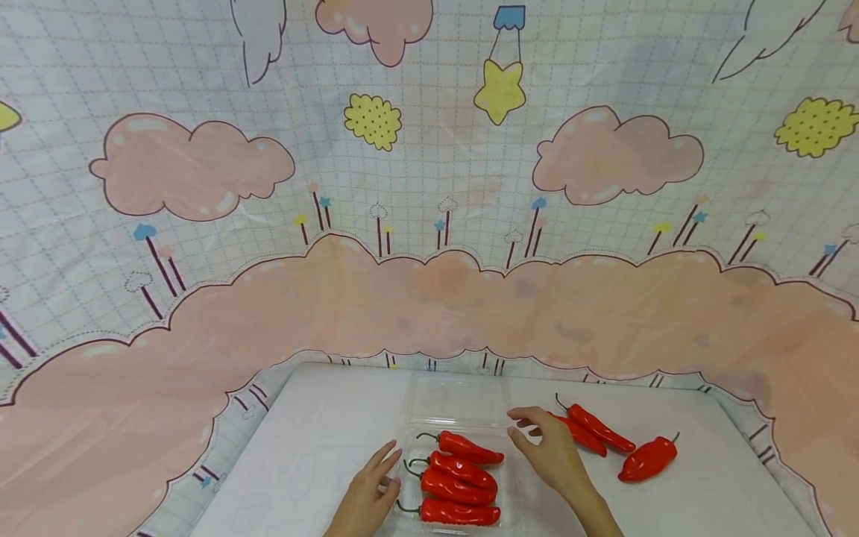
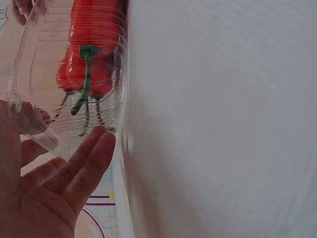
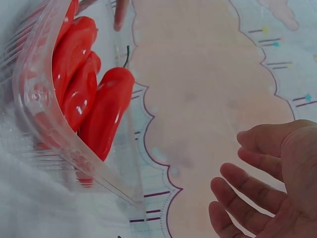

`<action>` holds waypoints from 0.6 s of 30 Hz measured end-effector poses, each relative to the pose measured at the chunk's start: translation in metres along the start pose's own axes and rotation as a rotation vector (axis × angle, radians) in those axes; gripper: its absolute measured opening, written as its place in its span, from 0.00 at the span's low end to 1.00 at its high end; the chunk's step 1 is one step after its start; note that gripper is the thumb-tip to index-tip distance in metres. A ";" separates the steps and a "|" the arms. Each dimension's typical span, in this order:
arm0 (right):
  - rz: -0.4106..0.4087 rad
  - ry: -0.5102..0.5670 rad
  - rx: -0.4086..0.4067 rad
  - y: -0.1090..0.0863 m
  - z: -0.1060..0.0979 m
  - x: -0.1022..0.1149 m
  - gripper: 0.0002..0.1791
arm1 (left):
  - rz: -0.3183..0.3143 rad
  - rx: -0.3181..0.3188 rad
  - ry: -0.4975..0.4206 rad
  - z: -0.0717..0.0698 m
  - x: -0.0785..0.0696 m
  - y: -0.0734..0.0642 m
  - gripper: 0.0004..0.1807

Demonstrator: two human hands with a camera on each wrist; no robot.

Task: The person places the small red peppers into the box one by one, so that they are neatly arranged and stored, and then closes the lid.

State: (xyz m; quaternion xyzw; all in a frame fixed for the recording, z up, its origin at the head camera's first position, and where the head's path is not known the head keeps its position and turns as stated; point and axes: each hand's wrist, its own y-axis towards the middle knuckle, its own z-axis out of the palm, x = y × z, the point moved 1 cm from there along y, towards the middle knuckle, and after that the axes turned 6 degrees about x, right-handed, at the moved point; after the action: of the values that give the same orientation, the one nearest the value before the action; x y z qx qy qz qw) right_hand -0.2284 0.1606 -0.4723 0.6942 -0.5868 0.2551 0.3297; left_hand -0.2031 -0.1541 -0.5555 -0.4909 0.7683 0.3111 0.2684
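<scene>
I read both hands as released: the left hand (image 1: 365,492) lies with loosely extended fingers beside the left wall of the clear, ribbed plastic tray (image 3: 34,96), though I cannot tell whether its fingertips touch that wall; the right hand (image 1: 550,451) is relaxed and holds nothing near the tray's far right corner. Four glossy red, elongated peppers (image 1: 458,486) lie crosswise in the tray, their thin green stems (image 2: 87,74) pointing to the left wall. Three loose red peppers (image 1: 648,459) lie right of the tray on the white tabletop (image 1: 309,432). Caution: the plastic looks thin and light, so I judge that a sideways knock from either hand could slide the tray and shift its row. The clear rectangular lid (image 1: 458,399) lies folded back on the far side; should it be lowered, a stem straying over the rim could be trapped and hold it ajar. The smooth skins may slip under a shallow pinch. A wide sweep of the right forearm could roll the loose peppers, the nearest lying partly hidden behind the right hand.
</scene>
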 end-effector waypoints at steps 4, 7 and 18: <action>-0.007 0.010 -0.014 -0.001 -0.003 -0.001 0.14 | -0.001 0.003 0.002 0.000 0.000 0.000 0.24; -0.002 0.003 -0.015 -0.001 -0.005 -0.003 0.15 | -0.002 0.003 0.002 0.000 0.001 0.000 0.24; 0.015 -0.031 -0.019 -0.003 -0.012 -0.009 0.16 | -0.016 0.013 -0.003 0.000 0.001 0.001 0.24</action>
State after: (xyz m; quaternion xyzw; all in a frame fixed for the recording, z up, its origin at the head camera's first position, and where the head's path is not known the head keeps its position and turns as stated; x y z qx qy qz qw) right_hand -0.2269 0.1762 -0.4713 0.6906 -0.5995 0.2412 0.3250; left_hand -0.2045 -0.1543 -0.5558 -0.4947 0.7658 0.3049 0.2752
